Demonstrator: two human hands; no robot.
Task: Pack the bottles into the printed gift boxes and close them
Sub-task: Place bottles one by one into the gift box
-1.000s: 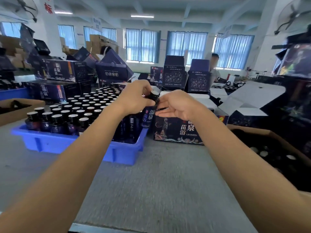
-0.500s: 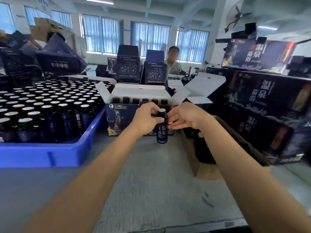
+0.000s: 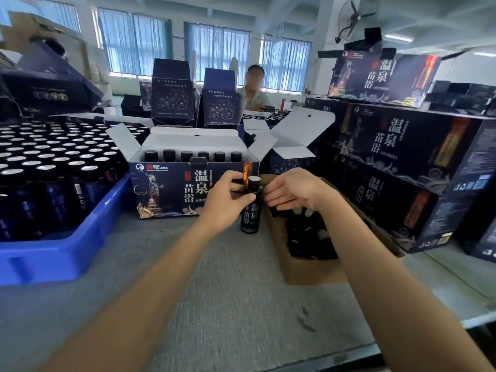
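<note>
The bottle (image 3: 251, 214) is shown upright on the table (image 3: 214, 291), gripped near its top by the left hand (image 3: 228, 202). The right hand (image 3: 292, 193) is held relaxed just beside it, grasping nothing. The open box (image 3: 166, 189) is set just behind it, far-left, so the left hand is judged nearer.

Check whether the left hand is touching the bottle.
Touching. The head view shows the left hand gripping the bottle, thumb across its front.

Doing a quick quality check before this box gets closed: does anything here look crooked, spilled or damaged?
Nothing stands out. The six bottles showing in the open box stand upright in an even row, no liquid shows on the table, and the lone bottle outside it is upright in the left hand.
</note>
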